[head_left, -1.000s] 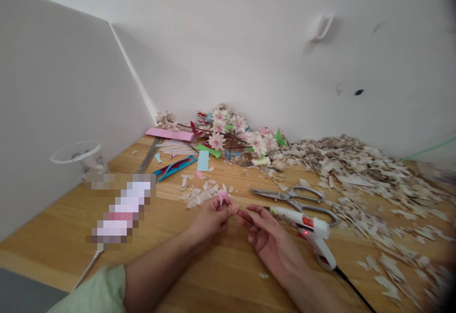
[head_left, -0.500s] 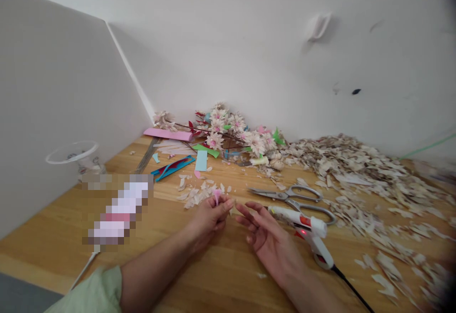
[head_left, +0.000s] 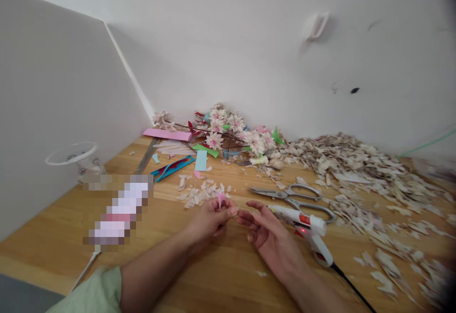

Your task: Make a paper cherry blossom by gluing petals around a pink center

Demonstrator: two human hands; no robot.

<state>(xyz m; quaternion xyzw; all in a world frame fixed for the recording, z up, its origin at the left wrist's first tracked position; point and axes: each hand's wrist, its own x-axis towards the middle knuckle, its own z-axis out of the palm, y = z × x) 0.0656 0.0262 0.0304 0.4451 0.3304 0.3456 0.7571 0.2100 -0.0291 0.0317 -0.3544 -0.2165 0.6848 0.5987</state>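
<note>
My left hand [head_left: 210, 220] is closed, with a small pink paper flower centre [head_left: 221, 198] sticking up from its fingers. Something pale and tiny shows at the thumb tip, too small to make out. My right hand [head_left: 269, 237] is palm up with fingers apart and slightly curled, its fingertips close to the left thumb; I see nothing held in it. Just beyond the hands lies a little heap of pale petals [head_left: 195, 195]. A white glue gun [head_left: 302, 220] with a lit red light rests right of my right hand, and grey scissors [head_left: 288, 194] lie behind it.
Finished pale flowers [head_left: 235, 125] on brown stems lie by the wall. Dry petal pieces [head_left: 356, 161] spread over the right side. Blue and red strips [head_left: 173, 168], a pink sheet [head_left: 167, 135] and a clear plastic cup [head_left: 83, 158] are at left. The glue gun's black cord [head_left: 351, 284] runs frontward.
My left hand has shifted slightly right with the pink flower centre, which now tilts differently. The fingertips of both hands are closer together.
</note>
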